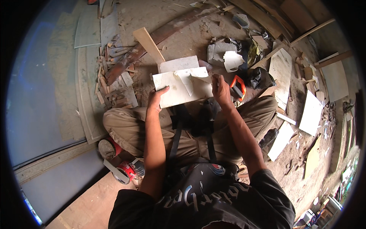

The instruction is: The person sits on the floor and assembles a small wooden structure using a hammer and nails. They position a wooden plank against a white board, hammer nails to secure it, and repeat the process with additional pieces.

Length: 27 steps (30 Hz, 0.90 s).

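I sit cross-legged, holding a flat white rectangular board above my lap. My left hand is closed on its lower left edge, with the thumb lying on top. My right hand is closed at the right end, fingers pinched near the corner. A thin white layer lifts and curls from the board's upper middle and right. Just beyond lies a pale block, partly covered by the board. A wooden plank piece slants up behind it. An orange-rimmed tool handle lies right of my right hand.
Wood offcuts are heaped to the left beside a large blue-grey panel. A grey block and a torn white piece lie ahead. White sheets are on the right. Red cans stand by my left knee.
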Each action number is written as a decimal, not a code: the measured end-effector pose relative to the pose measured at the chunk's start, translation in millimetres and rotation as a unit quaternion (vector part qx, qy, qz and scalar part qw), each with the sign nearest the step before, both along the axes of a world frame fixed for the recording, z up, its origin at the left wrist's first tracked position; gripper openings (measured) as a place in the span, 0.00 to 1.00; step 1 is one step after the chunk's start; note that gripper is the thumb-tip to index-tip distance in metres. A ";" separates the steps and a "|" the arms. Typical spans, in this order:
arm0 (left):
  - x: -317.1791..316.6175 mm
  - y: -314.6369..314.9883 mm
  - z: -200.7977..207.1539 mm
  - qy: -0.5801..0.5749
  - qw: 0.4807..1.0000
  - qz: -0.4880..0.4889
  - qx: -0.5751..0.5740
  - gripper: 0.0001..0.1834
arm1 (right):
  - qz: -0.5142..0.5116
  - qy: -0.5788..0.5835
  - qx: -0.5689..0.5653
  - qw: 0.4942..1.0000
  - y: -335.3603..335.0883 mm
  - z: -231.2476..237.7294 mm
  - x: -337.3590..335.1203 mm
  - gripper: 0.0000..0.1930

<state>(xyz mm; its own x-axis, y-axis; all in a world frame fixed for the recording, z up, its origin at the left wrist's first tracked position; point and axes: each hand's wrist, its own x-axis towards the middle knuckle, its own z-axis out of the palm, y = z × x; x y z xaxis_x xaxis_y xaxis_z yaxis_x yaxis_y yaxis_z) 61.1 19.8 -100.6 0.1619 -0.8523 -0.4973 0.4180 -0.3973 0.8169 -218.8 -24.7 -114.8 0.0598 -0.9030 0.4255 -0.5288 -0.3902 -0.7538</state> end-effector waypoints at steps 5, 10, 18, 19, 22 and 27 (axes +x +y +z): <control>3.9 -1.5 -9.3 0.029 0.999 -0.018 0.012 0.22 | -0.145 -0.070 -0.021 0.987 -24.1 -6.3 -35.3 0.07; 11.3 -0.2 -18.5 0.022 0.999 -0.035 0.021 0.23 | -0.301 -0.212 -0.014 0.930 -41.7 -15.6 -73.4 0.14; 12.9 -0.1 -12.4 -0.029 0.999 0.010 0.032 0.22 | -0.053 0.025 -0.036 0.998 -12.6 -3.8 -30.3 0.26; 13.0 0.7 -13.9 -0.039 0.999 0.014 0.025 0.22 | 0.034 -0.006 0.076 0.997 -3.4 6.6 -12.5 0.22; 6.7 -1.6 -8.7 -0.034 0.999 0.018 0.029 0.22 | 0.190 0.222 0.008 0.956 21.2 -10.3 18.3 0.21; 10.7 -0.7 -15.1 -0.044 0.998 -0.014 0.048 0.23 | 0.239 0.233 -0.053 0.941 26.8 -21.8 34.3 0.21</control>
